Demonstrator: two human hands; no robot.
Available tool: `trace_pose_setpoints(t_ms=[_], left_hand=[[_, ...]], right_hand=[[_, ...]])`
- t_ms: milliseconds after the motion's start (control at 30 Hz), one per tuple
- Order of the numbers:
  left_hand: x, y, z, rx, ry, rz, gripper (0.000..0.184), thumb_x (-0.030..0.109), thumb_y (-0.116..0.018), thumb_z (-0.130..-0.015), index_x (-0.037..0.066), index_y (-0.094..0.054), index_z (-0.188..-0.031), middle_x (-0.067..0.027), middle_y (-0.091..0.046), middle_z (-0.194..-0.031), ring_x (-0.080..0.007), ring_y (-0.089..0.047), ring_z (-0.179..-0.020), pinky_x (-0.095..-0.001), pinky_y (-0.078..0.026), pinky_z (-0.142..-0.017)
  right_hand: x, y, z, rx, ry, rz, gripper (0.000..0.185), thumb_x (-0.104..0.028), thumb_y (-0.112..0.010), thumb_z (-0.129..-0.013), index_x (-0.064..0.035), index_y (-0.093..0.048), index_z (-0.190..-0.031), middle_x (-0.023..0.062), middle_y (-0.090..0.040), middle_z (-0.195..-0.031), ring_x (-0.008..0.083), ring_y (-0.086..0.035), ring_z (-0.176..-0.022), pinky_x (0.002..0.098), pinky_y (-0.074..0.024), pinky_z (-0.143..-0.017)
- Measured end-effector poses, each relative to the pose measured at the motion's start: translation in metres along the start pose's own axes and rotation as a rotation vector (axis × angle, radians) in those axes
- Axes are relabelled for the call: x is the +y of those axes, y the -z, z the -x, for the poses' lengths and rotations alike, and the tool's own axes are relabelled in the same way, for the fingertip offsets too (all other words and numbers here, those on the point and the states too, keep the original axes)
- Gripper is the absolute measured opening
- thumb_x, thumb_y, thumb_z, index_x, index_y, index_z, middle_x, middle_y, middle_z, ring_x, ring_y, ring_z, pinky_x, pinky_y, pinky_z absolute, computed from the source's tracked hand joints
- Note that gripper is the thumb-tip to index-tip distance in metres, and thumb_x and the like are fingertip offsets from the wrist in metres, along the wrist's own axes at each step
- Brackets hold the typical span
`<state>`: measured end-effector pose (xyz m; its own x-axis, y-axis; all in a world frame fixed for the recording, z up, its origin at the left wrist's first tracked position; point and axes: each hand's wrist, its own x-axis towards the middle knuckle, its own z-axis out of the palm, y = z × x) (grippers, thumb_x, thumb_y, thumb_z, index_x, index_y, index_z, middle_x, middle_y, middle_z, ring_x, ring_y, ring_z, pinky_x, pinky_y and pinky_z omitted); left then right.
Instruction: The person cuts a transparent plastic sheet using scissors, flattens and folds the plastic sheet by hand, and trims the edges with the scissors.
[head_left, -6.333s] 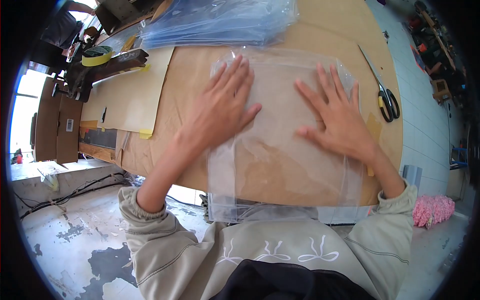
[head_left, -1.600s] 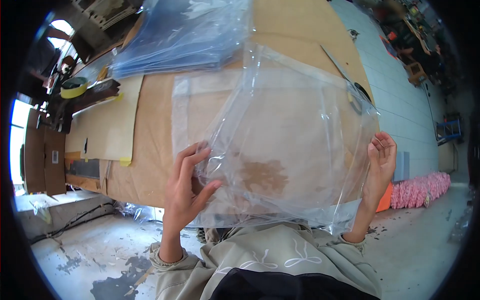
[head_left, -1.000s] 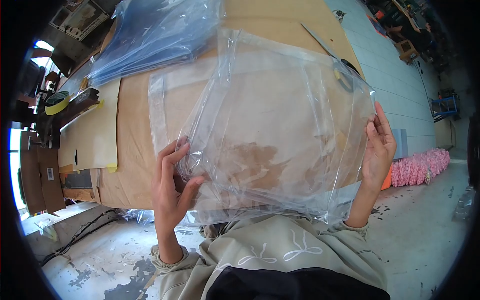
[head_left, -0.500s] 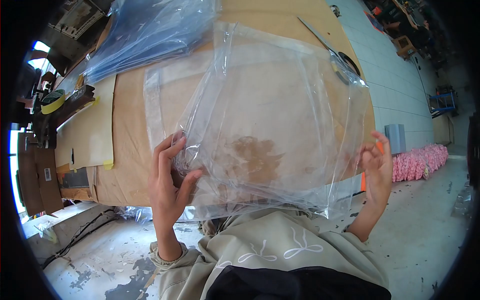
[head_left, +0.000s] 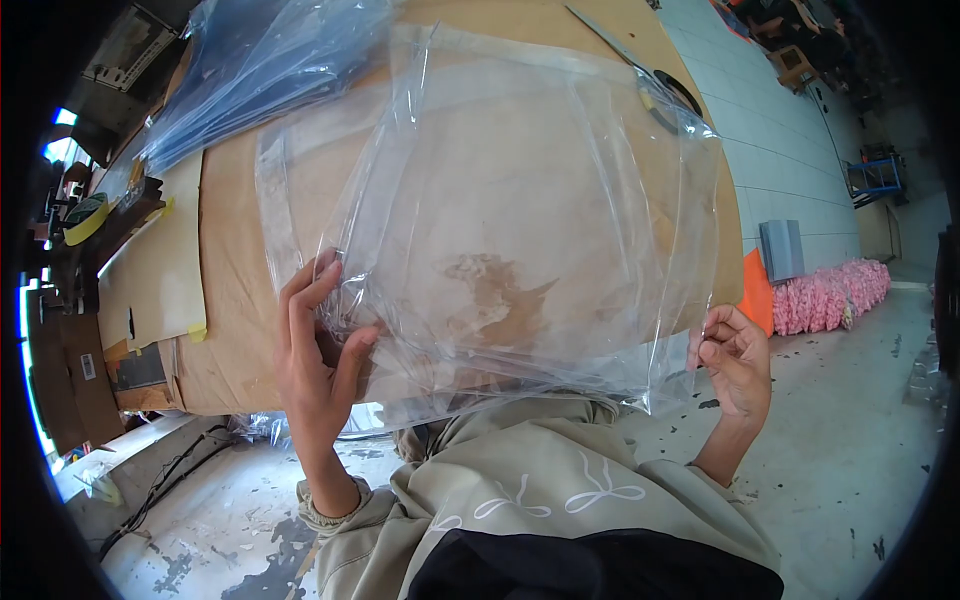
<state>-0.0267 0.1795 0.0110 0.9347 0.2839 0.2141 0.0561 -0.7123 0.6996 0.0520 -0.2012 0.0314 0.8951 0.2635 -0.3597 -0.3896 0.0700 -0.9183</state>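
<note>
A clear plastic sheet [head_left: 500,180] with long creases or seams lies in layers over the brown-covered table. My left hand [head_left: 325,345] is at its bunched left side, fingers curled round the folds and thumb on the nearer side. At the right edge, my right hand [head_left: 738,360] is closed, its fingertips pinching the film. The sheet's lower folds hang over the table's front edge, close to my body. Through the film shows a dark brown patch [head_left: 505,300] on the table covering.
Scissors [head_left: 650,90] lie at the far right of the table [head_left: 235,300], partly under the film. Bluish plastic sheets [head_left: 270,70] are piled at the far left. A tape roll [head_left: 87,220] sits on the left. Pink bundled material [head_left: 835,295] is on the floor at right.
My right hand has come down and inward from its raised, looser pose and now pinches the sheet's right edge. My left hand keeps its place on the folds. The whole view has shifted slightly.
</note>
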Motion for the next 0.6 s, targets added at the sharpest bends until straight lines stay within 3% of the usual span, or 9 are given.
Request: trace_pose_setpoints(t_ms=[300, 400, 500, 533, 600], left_hand=[[0.001, 0.001, 0.000, -0.004, 0.007, 0.005, 0.052, 0.017, -0.073, -0.079, 0.000, -0.051, -0.123, -0.0117, -0.053, -0.128, -0.0140, -0.052, -0.083, -0.0217, -0.038, -0.059], [-0.003, 0.005, 0.003, -0.063, 0.132, 0.204, 0.071, 0.011, -0.076, -0.075, 0.001, -0.039, -0.135, -0.0143, -0.052, -0.129, -0.0165, -0.055, -0.089, -0.0225, -0.043, -0.063], [0.010, 0.003, -0.002, 0.015, -0.064, 0.259, 0.098, 0.009, -0.077, -0.073, 0.008, -0.013, -0.147, -0.0185, -0.049, -0.132, -0.0185, -0.056, -0.095, -0.0260, -0.048, -0.073], [0.014, 0.005, 0.001, -0.010, -0.025, 0.265, 0.115, 0.012, -0.082, -0.068, 0.011, 0.000, -0.148, -0.0212, -0.048, -0.133, -0.0250, -0.054, -0.108, -0.0287, -0.050, -0.075], [0.020, 0.004, 0.003, 0.018, -0.131, 0.275, 0.118, 0.006, -0.081, -0.068, 0.012, 0.006, -0.148, -0.0232, -0.047, -0.132, -0.0255, -0.055, -0.105, -0.0286, -0.050, -0.074]], right_hand=[[0.002, 0.002, 0.001, -0.008, 0.010, -0.017, 0.030, -0.005, -0.071, -0.078, 0.0019, -0.052, -0.100, 0.0109, -0.062, -0.083, 0.0161, -0.059, -0.071, 0.0280, -0.0487, -0.065], [0.000, -0.001, -0.001, 0.009, 0.001, 0.038, 0.032, -0.002, -0.067, -0.078, 0.0022, -0.051, -0.105, 0.0100, -0.061, -0.083, 0.0152, -0.058, -0.071, 0.0278, -0.0482, -0.066], [0.004, 0.001, -0.001, 0.005, 0.002, 0.133, 0.040, -0.003, -0.064, -0.077, 0.0027, -0.047, -0.112, 0.0067, -0.058, -0.082, 0.0125, -0.055, -0.071, 0.0265, -0.0464, -0.067], [0.004, 0.002, -0.002, -0.001, -0.012, 0.167, 0.040, -0.004, -0.064, -0.076, 0.0028, -0.048, -0.112, 0.0062, -0.057, -0.081, 0.0123, -0.055, -0.071, 0.0261, -0.0461, -0.067], [0.000, -0.002, -0.002, -0.010, -0.031, 0.236, 0.041, -0.006, -0.065, -0.076, 0.0028, -0.048, -0.112, 0.0053, -0.057, -0.080, 0.0117, -0.055, -0.070, 0.0252, -0.0454, -0.066]])
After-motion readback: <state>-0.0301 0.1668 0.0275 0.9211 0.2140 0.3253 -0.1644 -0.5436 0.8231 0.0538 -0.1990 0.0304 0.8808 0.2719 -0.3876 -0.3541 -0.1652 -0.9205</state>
